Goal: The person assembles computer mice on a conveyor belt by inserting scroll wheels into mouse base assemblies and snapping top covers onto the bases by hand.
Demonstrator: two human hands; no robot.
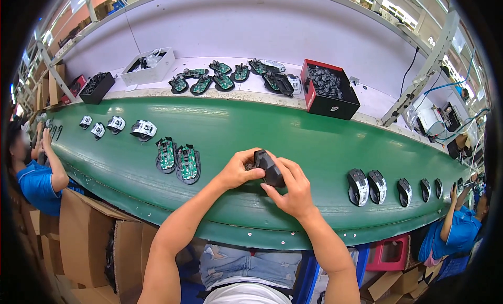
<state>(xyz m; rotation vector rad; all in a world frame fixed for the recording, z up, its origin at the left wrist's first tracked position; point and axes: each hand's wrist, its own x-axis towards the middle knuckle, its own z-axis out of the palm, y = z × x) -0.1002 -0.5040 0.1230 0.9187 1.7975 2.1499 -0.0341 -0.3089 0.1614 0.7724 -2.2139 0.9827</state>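
Observation:
Over the green belt, my left hand (240, 170) and my right hand (294, 189) are closed round a black computer mouse (269, 169), tilted so its dark, faceted side shows. My left fingers grip its left edge while the right thumb and fingers hold its right side. The mouse's far side is hidden by my fingers. Left of my hands, two black mouse bases with green circuit boards (187, 163) lie on the belt. Beyond them sit several white-and-black mouse shells (143, 129). Several black-and-white mice (358, 188) stand in a row to the right.
A green conveyor belt (236, 120) runs across. On the shelf behind are more circuit-board bases (223, 82), a red-and-black box of small dark parts (327, 86), a white box (148, 63) and a black bin (97, 87). People in blue shirts work at both ends; cardboard boxes (86, 236) stand lower left.

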